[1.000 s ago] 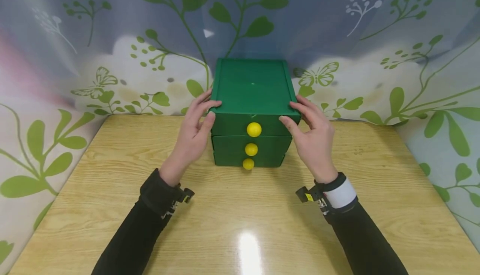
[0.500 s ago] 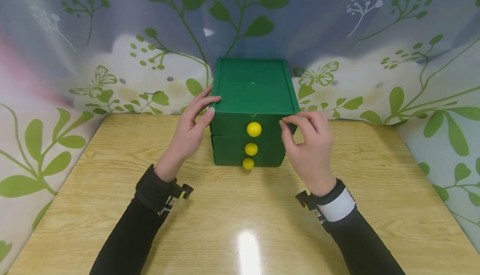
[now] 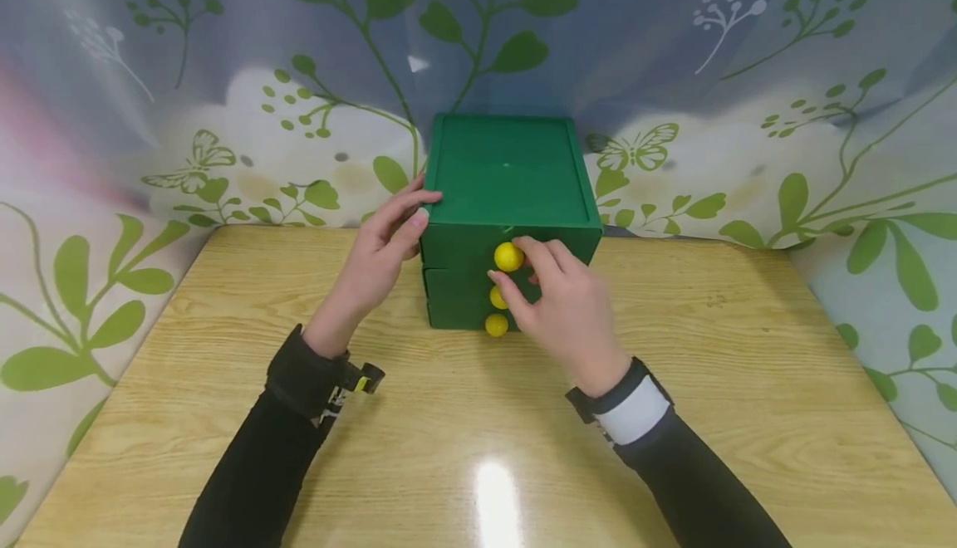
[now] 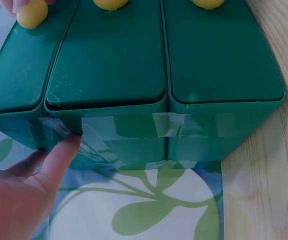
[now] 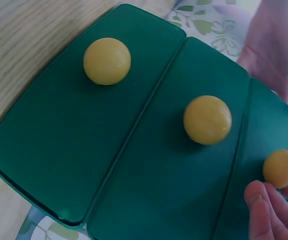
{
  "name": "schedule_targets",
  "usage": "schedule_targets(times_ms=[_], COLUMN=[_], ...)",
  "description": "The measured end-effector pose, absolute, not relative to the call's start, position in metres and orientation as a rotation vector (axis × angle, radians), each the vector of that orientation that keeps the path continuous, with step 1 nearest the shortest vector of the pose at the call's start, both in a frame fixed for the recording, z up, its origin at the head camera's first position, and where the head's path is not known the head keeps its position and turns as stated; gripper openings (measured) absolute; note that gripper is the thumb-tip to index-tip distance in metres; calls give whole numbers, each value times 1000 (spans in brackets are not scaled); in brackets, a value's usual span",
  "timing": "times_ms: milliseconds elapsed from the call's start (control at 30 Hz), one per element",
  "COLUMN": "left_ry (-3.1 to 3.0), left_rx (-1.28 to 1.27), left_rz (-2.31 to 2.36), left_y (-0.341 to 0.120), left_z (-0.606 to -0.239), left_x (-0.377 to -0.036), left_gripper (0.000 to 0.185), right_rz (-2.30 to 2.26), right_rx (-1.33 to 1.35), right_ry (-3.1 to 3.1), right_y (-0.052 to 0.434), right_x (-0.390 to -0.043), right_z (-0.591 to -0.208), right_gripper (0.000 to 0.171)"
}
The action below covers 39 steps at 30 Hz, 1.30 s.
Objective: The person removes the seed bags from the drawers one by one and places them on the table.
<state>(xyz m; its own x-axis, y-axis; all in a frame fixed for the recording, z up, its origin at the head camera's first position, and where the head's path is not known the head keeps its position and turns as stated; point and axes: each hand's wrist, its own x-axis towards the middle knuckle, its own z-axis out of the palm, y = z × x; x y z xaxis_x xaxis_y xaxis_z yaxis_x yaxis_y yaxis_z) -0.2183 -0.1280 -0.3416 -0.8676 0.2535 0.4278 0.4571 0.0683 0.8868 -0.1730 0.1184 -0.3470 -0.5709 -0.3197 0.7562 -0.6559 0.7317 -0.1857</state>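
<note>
A green three-drawer box [image 3: 508,170] stands at the back of the table, its drawers flush with the front. Each drawer has a round yellow knob. My right hand [image 3: 571,311] is at the top knob [image 3: 509,256], fingers and thumb curled about it. In the right wrist view, the fingertips [image 5: 258,200] lie right at that knob's edge. My left hand [image 3: 377,253] rests against the box's left side, fingers extended, with one fingertip over the top edge. The thumb touches the side wall in the left wrist view. The middle knob [image 3: 497,297] is partly hidden behind my right thumb.
The bottom knob [image 3: 496,325] sits low on the box front. A light wooden table [image 3: 419,448] spreads out before the box. Leaf-patterned cloth [image 3: 314,75] hangs close behind it and along both sides. Clear tape [image 4: 169,125] runs across the box's side.
My right hand has left the box's right edge and moved left across the front to the top knob. My left hand stays at the left side. The box has not moved.
</note>
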Motion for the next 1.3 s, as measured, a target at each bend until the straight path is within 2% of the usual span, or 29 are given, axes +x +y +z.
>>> schedule_targets(times_ms=[633, 1300], left_ry=[-2227, -2223], left_rx=[-650, -631], left_rz=[-2060, -2145], left_y=[-134, -136], left_z=[-334, -331], left_x=[-219, -220], left_gripper=[41, 40], right_rz=[633, 650], right_rx=[771, 791], right_ry=[-2179, -2170], right_y=[112, 115], right_x=[-179, -154], right_z=[-348, -350], right_gripper=[29, 35])
